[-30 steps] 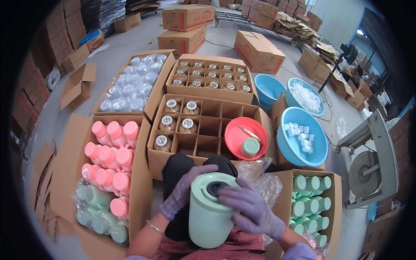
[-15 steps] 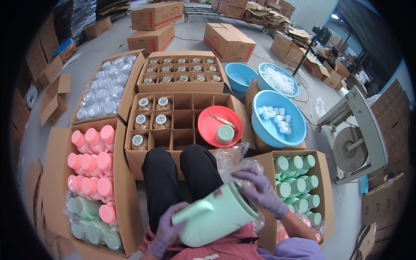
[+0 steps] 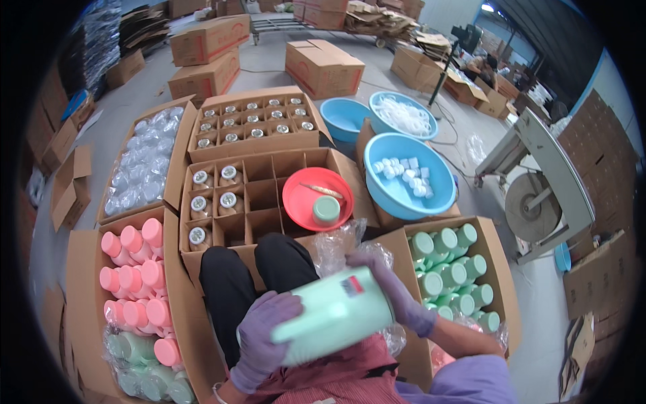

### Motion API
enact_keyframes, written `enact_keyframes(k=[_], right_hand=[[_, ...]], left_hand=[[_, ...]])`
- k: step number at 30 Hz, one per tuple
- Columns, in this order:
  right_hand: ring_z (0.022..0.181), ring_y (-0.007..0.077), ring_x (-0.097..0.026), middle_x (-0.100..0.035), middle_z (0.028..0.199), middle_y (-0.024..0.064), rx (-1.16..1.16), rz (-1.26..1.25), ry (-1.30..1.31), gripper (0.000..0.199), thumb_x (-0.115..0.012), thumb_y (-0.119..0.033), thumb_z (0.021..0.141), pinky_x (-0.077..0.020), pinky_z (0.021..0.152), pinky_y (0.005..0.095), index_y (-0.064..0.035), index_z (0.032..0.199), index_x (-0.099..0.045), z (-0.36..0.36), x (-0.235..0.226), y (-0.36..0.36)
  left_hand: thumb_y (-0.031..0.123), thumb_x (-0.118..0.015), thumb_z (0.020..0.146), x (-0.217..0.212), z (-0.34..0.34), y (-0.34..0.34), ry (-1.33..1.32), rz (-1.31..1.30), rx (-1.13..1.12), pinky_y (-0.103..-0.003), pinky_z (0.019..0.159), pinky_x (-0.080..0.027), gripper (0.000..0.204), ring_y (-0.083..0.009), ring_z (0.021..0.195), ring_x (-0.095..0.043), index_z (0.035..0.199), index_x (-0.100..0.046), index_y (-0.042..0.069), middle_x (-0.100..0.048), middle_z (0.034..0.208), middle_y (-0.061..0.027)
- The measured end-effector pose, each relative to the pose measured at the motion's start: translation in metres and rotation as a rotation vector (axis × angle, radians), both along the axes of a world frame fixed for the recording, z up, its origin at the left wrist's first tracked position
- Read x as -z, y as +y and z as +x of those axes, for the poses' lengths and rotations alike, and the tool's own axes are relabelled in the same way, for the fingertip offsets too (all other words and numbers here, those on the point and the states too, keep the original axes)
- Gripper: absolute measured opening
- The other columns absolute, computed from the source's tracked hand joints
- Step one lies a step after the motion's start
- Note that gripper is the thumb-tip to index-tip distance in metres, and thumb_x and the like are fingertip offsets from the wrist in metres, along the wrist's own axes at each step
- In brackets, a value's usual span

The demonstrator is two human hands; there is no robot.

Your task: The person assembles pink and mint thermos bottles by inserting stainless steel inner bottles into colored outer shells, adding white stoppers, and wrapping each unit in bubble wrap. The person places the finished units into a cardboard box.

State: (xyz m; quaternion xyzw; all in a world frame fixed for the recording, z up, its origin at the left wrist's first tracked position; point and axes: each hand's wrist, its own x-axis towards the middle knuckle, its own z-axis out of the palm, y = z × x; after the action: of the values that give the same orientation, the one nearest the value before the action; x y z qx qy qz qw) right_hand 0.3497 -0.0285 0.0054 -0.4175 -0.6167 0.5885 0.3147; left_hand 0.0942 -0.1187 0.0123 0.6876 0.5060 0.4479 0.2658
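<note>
Across my lap lies a mint-green plastic thermos jug (image 3: 343, 318) on its side, a small red-and-dark label showing on its wall. My left hand (image 3: 266, 340), in a purple glove, is wrapped round its left end. At the right end, my gloved right hand (image 3: 397, 296) is pressed against the jug's upper side and edge; some of its fingers are hidden behind the jug. Just beyond, crumpled clear plastic bags (image 3: 336, 249) hang by the carton edge. A red bowl (image 3: 296, 195) with a green cup (image 3: 326, 211) and a thin tool sits on the divided carton (image 3: 266, 161).
To the left stands a carton (image 3: 192, 337) of pink and green jug parts; to the right, one of green parts (image 3: 454, 273). Blue basins (image 3: 383, 202) hold white caps and rings. Cartons of silvery flasks (image 3: 252, 124) and clear plastic pieces (image 3: 145, 158) lie ahead, a metal-framed machine (image 3: 558, 168) at right.
The jug has been turned about its length, so its label faces up and its handle no longer shows plainly. My left hand has moved higher round it. The whole view has shifted.
</note>
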Motion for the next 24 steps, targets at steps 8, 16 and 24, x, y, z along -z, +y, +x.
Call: enact_keyframes(k=[8, 16, 24], right_hand=[[0.141, 0.0281, -0.037, -0.039, 0.150, 0.0137, -0.262, 0.490, -0.063, 0.054, -0.046, -0.033, 0.101, -0.0304, 0.116, 0.0367, -0.0063, 0.148, -0.039, 0.018, 0.002, 0.020], [0.123, 0.0207, -0.053, -0.052, 0.134, 0.0111, -0.214, 0.204, -0.082, 0.039, -0.051, -0.022, 0.102, -0.0415, 0.107, 0.0356, -0.0040, 0.136, -0.051, -0.006, -0.046, 0.029], [0.089, 0.0247, -0.063, -0.058, 0.098, 0.0064, -0.832, 1.130, -0.087, 0.021, -0.063, -0.022, 0.087, -0.0521, 0.074, 0.0363, -0.0128, 0.105, -0.064, -0.035, -0.088, -0.002]], left_hand=[[0.006, -0.065, 0.090, 0.016, -0.007, -0.001, -0.656, -0.712, -0.167, -0.029, 0.085, -0.055, 0.024, -0.0150, 0.091, -0.070, 0.111, -0.071, -0.004, -0.074, 0.102, -0.0096], [0.010, -0.064, 0.093, 0.056, 0.001, -0.030, -0.691, -0.436, -0.341, -0.032, 0.088, -0.053, 0.021, -0.0171, 0.099, -0.067, 0.108, -0.070, -0.003, -0.072, 0.109, -0.0107], [0.019, -0.068, 0.094, 0.076, -0.028, -0.027, -0.939, -0.791, 0.115, -0.030, 0.095, -0.051, 0.060, -0.0125, 0.102, -0.063, 0.146, -0.046, 0.000, -0.068, 0.111, -0.0050]])
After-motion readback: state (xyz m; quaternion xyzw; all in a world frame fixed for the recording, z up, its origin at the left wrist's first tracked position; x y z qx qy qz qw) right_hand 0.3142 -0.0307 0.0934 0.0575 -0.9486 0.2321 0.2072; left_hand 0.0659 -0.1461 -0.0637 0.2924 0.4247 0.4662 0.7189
